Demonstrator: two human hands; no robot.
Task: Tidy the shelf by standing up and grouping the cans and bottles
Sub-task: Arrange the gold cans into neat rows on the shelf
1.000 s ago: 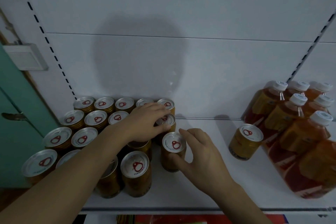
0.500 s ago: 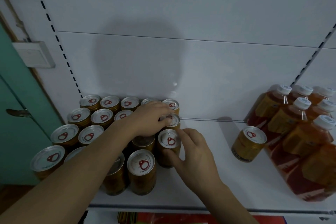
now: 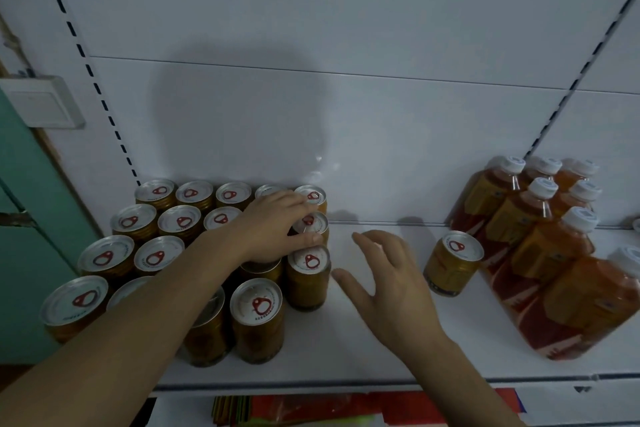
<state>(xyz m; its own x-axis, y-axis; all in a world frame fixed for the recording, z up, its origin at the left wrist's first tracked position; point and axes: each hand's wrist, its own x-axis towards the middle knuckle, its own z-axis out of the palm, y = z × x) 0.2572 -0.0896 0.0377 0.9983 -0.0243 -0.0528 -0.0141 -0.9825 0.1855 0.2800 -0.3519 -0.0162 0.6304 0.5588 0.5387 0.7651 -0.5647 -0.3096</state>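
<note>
Head view. A white shelf (image 3: 346,350) with a white back panel (image 3: 346,114) carries two groups of drinks. At left, a block of upright gold cans (image 3: 152,229) with silver pull-tab lids stands in rows running from the back panel toward the shelf's front edge. The left hand (image 3: 273,225) reaches across this block, palm down, and rests on the cans near the block's right side; its fingers are curled over the lid rim of a can (image 3: 311,224) in the rightmost column, thumb on the near side of that rim. Just in front of it stands another upright can (image 3: 308,274), not touched by either hand. The right hand (image 3: 384,274) hovers above the bare shelf to the right of that can, fingers spread wide and lightly bent, holding nothing and clear of the can. Farther right, a single can (image 3: 452,262) stands upright on its own, well apart from the block and just beside the bottles. At far right, a cluster of orange-liquid bottles (image 3: 540,239) with white caps and yellow labels stands upright in rows. Beyond the shelf's left upright, a green door (image 3: 31,236) and a white wall box (image 3: 41,100) are visible. Coloured packaging (image 3: 311,409) shows below the shelf's front edge.
</note>
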